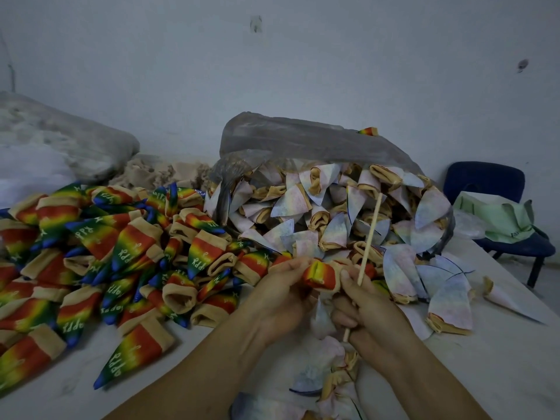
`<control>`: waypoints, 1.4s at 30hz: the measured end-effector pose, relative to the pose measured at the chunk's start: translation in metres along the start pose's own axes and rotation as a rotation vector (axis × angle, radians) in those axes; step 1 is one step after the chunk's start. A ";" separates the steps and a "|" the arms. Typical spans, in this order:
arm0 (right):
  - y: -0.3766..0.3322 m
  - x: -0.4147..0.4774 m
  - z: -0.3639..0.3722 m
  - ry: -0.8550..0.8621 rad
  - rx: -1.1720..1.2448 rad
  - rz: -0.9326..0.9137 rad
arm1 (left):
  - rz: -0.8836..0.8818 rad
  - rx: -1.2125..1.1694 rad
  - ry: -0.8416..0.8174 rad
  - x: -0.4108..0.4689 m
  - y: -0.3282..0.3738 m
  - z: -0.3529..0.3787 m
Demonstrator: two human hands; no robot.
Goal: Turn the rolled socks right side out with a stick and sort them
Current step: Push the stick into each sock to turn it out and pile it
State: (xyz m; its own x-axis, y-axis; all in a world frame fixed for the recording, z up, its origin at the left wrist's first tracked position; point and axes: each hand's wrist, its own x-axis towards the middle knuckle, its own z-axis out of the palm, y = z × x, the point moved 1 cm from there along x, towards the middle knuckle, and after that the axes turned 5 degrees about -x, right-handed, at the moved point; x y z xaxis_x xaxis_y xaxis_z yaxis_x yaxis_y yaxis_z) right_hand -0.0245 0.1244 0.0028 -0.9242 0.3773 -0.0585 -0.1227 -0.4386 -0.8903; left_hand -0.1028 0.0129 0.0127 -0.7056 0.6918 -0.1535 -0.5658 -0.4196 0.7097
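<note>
Two piles show how far the job has got. On the left of the worktop lies the rainbow pile, a broad spread of socks with their bright red-to-blue side and lettering outward. These look finished and sorted. On the far right is the pale pile, with washed-out cones and tan cuffs spilling from a clear plastic bag. These appear not yet turned. The two heaps look roughly alike in bulk, so my guess is that the work is somewhere near the middle, though the bag hides how deep its stock runs.

The held sock sits between the hands at near centre, just in front of where the piles meet. Its tan cuff mouth faces up and rainbow colour shows around it. The left hand curls its fingers round the sock's left side. The right hand grips the stick, which runs up and away over the pale heap, and its thumb presses on the sock's right edge. A pale length hangs below between the hands. It is probably the unturned rest of this sock, but I cannot tell for sure.

A few more pale socks lie at the near edge under the wrists — likely next in line. A blue chair stands far right.
</note>
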 end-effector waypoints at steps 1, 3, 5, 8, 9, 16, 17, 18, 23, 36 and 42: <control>0.000 0.000 -0.001 -0.003 -0.041 0.005 | 0.012 0.001 0.016 0.001 -0.001 -0.001; 0.000 0.001 -0.002 0.019 -0.125 -0.021 | 0.112 0.117 0.069 0.003 -0.004 -0.004; -0.001 0.002 -0.003 0.046 -0.169 -0.040 | 0.332 0.478 0.045 0.000 -0.006 -0.006; -0.002 -0.001 -0.005 0.075 -0.186 -0.015 | 0.645 0.975 -0.205 -0.007 -0.012 -0.003; -0.002 -0.002 -0.005 0.072 -0.193 -0.005 | 0.732 1.092 -0.250 -0.006 -0.015 -0.004; -0.001 -0.009 0.003 0.043 -0.350 0.000 | 0.577 0.854 0.053 0.001 -0.006 -0.010; -0.002 -0.009 0.002 0.072 -0.440 -0.034 | 0.477 0.732 0.141 0.004 -0.004 -0.012; -0.003 -0.009 0.000 0.112 -0.579 -0.076 | 0.394 0.580 0.208 0.007 -0.002 -0.016; -0.008 -0.011 -0.012 0.081 -1.246 -0.371 | 0.142 -0.337 0.126 0.016 0.011 -0.031; -0.013 -0.008 -0.023 0.178 -1.803 -0.556 | 0.204 -0.262 0.163 0.022 0.013 -0.038; -0.009 -0.008 -0.018 0.138 -1.767 -0.664 | 0.189 -0.222 0.065 0.017 0.011 -0.032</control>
State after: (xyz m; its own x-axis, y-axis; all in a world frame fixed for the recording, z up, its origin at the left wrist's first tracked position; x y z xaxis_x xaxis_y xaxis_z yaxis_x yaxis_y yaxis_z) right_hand -0.0093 0.1400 0.0031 -0.8471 0.2032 0.4910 0.1451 0.9773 -0.1541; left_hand -0.1347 0.0018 -0.0043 -0.8290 0.5532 -0.0814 -0.4963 -0.6608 0.5630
